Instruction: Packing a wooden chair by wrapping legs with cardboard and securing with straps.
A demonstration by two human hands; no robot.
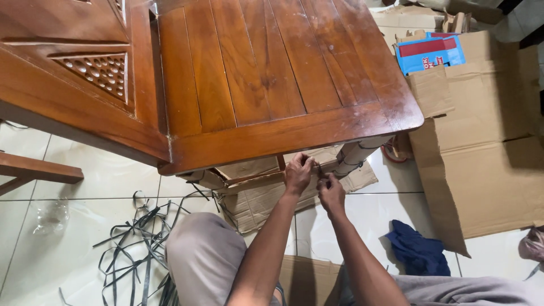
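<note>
1. Under the front edge of the wooden table (272, 85), both of my hands work at the cardboard wrapping (255, 195) that packs the frame and legs; it sits below the tabletop, just above the tiled floor (85, 187).
2. My left hand (298, 171) is curled closed on the upper edge of the cardboard, fingers pinching a flap beside the wrapped table leg (354, 158).
3. My right hand (331, 191) is touching the left one from below, fingers bunched on something small at the same spot. Whether that is a strap end or a cardboard edge, I cannot tell.
4. I judge the step in hand to be stripping the packing from the leg, and only partly done: dark strapping still circles the leg, and cardboard still covers the underframe.
5. The next move, as I read it, calls for a firm pull away from the leg with one hand while the other steadies the wrap, keeping knuckles off the table's edge above.
6. Loose black plastic straps (136, 238) lie tangled on the floor to my left, near my knee (204, 255).
7. Flattened cardboard boxes (481, 164) lie to the right, with a blue cloth (416, 249) in front of them and a blue-and-red box (430, 52) behind.
</note>
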